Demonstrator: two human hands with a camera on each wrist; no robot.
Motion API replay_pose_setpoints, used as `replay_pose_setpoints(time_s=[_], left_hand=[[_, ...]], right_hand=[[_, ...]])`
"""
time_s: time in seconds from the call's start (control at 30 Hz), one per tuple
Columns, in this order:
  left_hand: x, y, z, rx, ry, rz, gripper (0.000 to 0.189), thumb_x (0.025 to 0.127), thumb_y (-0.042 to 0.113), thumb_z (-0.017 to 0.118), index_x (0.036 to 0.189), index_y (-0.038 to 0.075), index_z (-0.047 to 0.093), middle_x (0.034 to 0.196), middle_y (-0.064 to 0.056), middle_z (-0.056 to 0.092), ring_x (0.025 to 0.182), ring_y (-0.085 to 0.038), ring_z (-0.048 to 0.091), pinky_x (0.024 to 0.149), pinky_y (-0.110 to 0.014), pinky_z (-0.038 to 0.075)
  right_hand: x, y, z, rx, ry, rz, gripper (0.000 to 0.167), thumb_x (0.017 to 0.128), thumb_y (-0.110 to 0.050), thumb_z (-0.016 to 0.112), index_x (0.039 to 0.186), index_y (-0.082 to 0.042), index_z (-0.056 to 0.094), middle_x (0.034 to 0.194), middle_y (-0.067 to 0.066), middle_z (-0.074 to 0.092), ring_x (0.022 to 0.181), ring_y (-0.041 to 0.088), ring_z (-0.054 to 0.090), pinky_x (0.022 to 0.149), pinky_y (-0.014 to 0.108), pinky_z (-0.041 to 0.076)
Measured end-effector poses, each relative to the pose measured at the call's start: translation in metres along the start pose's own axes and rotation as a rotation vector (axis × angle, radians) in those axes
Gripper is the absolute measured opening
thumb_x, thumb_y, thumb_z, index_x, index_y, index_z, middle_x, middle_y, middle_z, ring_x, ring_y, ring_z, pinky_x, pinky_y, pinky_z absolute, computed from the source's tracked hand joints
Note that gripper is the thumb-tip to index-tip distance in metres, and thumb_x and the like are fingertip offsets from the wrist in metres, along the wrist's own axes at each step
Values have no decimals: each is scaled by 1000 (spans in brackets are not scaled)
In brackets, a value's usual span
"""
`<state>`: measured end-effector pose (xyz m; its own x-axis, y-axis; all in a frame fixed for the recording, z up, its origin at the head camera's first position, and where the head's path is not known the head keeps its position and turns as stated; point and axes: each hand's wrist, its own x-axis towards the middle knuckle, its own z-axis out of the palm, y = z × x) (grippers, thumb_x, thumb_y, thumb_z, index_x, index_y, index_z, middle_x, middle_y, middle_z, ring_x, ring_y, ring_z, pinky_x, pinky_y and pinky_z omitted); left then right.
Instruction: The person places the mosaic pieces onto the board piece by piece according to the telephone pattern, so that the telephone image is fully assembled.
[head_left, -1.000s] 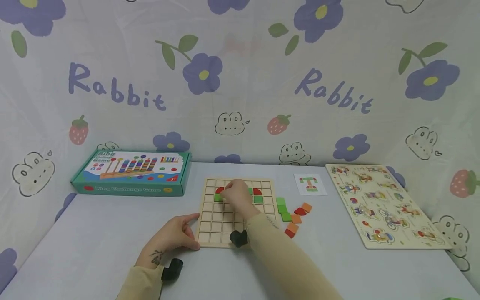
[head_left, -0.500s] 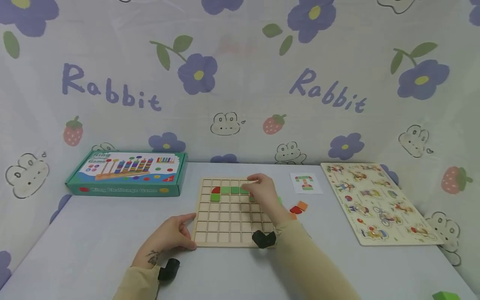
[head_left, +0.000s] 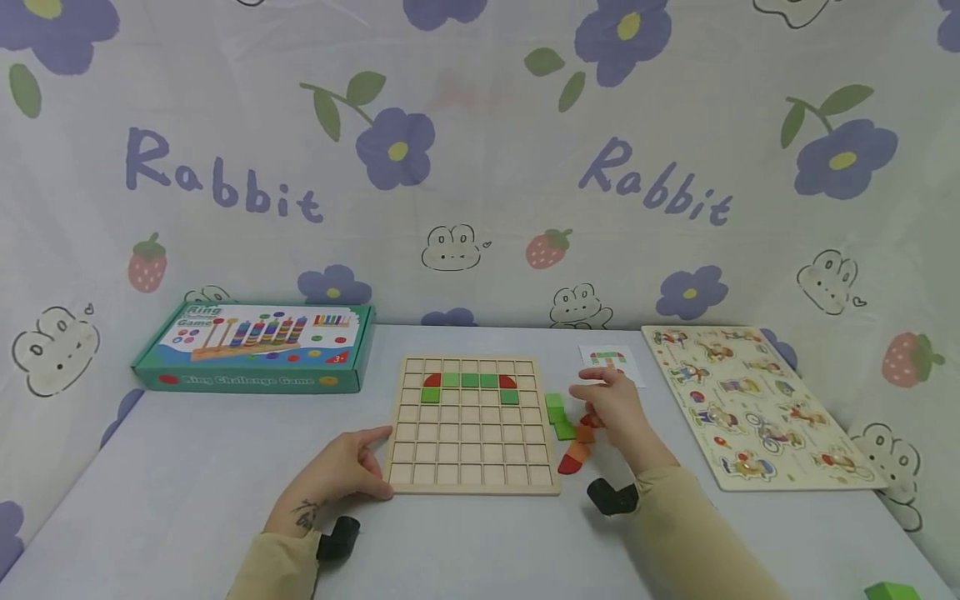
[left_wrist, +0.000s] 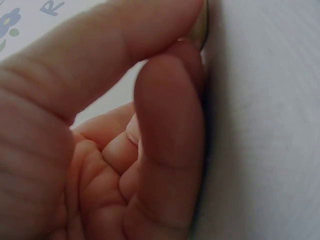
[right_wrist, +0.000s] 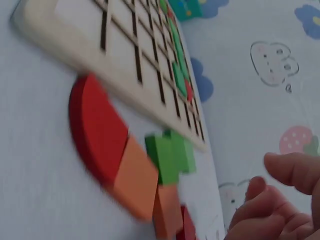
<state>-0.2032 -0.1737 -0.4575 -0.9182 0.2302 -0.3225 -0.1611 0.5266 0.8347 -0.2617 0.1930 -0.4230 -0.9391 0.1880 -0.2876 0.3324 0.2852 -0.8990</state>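
Note:
A wooden grid board (head_left: 468, 454) lies flat in the head view. Set in its upper cells are a row of green squares (head_left: 469, 380) with a red quarter-round piece (head_left: 507, 382) at each end, and a green square (head_left: 430, 396) below each red one. My left hand (head_left: 337, 471) touches the board's left edge with index finger and thumb, the two spread apart. To the right of the board my right hand (head_left: 618, 412) hovers over loose pieces, thumb and index finger apart, nothing seen between them. Loose there are green squares (right_wrist: 165, 157), orange pieces (right_wrist: 134, 175) and red quarter-rounds (right_wrist: 97, 127).
Behind the right hand, a partly covered white card (head_left: 630, 367) shows a coloured pattern. A picture puzzle board (head_left: 765, 408) lies at the right, a green game box (head_left: 255, 346) at the back left. A green block (head_left: 891, 591) stands at the lower right. Patterned cloth hangs behind.
My right hand has moved from over the board's upper rows to the loose pieces at right, uncovering the set pieces. The left hand stays at the board's left edge.

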Motion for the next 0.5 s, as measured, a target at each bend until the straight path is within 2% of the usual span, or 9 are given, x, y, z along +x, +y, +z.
replay_pose_setpoints(time_s=[0.1, 0.23, 0.37, 0.5], left_hand=[[0, 0, 0, 0, 1, 1, 90, 61, 5, 83, 139, 6, 40, 60, -4, 57, 52, -12, 47, 51, -27, 38], [-1, 0, -1, -1, 1, 3, 90, 60, 4, 83, 139, 5, 40, 60, -3, 57, 52, -12, 47, 51, -27, 38], [-1, 0, -1, -13, -5, -2, 90, 60, 5, 83, 140, 6, 40, 60, -3, 57, 52, -12, 47, 51, -27, 38], [0, 0, -1, -18, -6, -6, 91, 60, 4, 83, 140, 6, 39, 61, -3, 57, 52, -11, 47, 51, -27, 38]], right_hand=[[2, 7, -15, -55, -2, 57, 44, 87, -19, 61, 128, -7, 48, 76, 4, 53, 57, 14, 43, 50, 24, 35], [5, 14, -29, -64, -8, 98, 44, 86, -17, 61, 126, -4, 48, 84, 5, 59, 66, 16, 47, 54, 24, 37], [9, 22, -37, -85, -3, 128, 41, 84, -12, 62, 122, 0, 50, 92, 6, 59, 77, 18, 48, 62, 25, 40], [12, 28, -40, -149, -2, 146, 37, 83, -11, 63, 116, 1, 53, 94, 8, 55, 78, 19, 46, 64, 25, 40]])
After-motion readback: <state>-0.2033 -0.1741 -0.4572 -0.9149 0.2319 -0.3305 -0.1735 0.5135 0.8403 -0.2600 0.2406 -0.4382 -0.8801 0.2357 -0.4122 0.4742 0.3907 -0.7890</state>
